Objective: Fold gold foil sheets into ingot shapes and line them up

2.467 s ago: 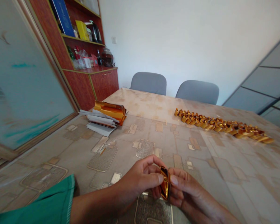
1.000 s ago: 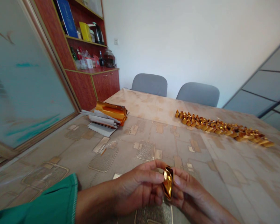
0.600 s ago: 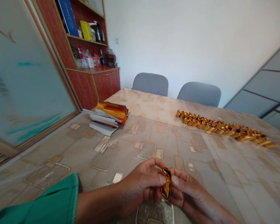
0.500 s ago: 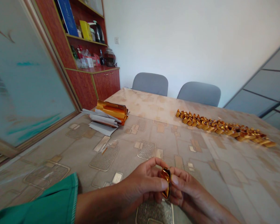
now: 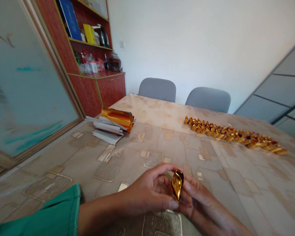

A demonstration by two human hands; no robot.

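Between my two hands, a small shiny gold foil paper ingot [image 5: 177,185] is held upright above the near part of the table. My left hand [image 5: 153,188] has its index finger at the ingot's top and its thumb at the bottom tip. From the other side, my right hand [image 5: 196,193] pinches it with thumb and fingers. Some of the right fingers are hidden behind the ingot. Farther off to the right, several folded gold paper ingots [image 5: 231,132] sit packed in long rows. On the left lies a stack of gold foil paper sheets [image 5: 118,118], with grey-white backs showing.
A patterned cloth covers the table [image 5: 135,164]. Two grey chairs [image 5: 157,89] stand at its far side against the wall. To the left are a red-brown cabinet [image 5: 110,87] with shelved items and a frosted glass door [image 5: 27,75].
The gold ingot has been turned so its broad, creased face shows, and it sits slightly higher. My left thumb has slid from its side down to the bottom tip.
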